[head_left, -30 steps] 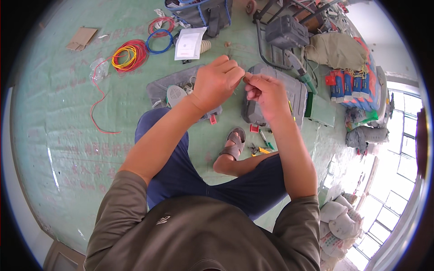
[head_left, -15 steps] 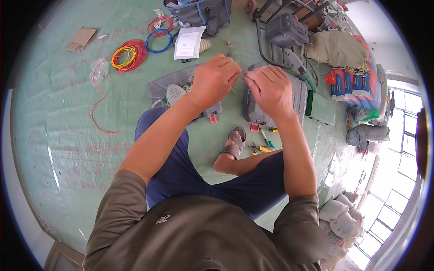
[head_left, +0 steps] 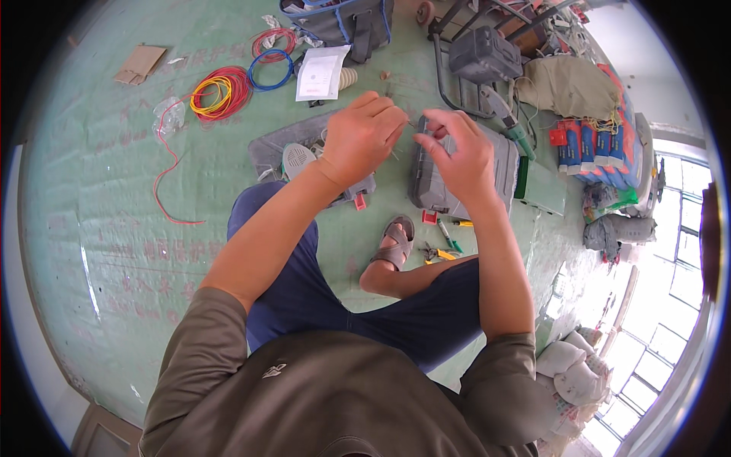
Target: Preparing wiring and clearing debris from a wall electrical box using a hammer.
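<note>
My left hand (head_left: 364, 133) is closed, its thumb and fingertips pinching what looks like a thin wire (head_left: 413, 123); a short dark end sticks out toward the right, and the rest is hidden in the fingers. Just across from it, my right hand (head_left: 461, 152) has thumb and forefinger apart, with nothing visible between them. Both hands are raised in front of me. Below the left one lies an open grey case (head_left: 263, 152) with a light grey, round-ended device (head_left: 297, 158) in it. A closed grey tool case (head_left: 499, 164) lies beneath the right hand.
Coils of red-yellow wire (head_left: 228, 95) and blue wire (head_left: 271, 75) lie on the green-covered floor, left of a white packet (head_left: 320, 74) and tool bag (head_left: 343, 23). Pliers (head_left: 435, 254) are by my foot. A hand truck (head_left: 449, 72) and sacks (head_left: 567, 358) stand right.
My right thumb and forefinger have come apart and drawn slightly right, away from the thin wire they were pinching. My left hand has stayed closed in nearly the same place.
</note>
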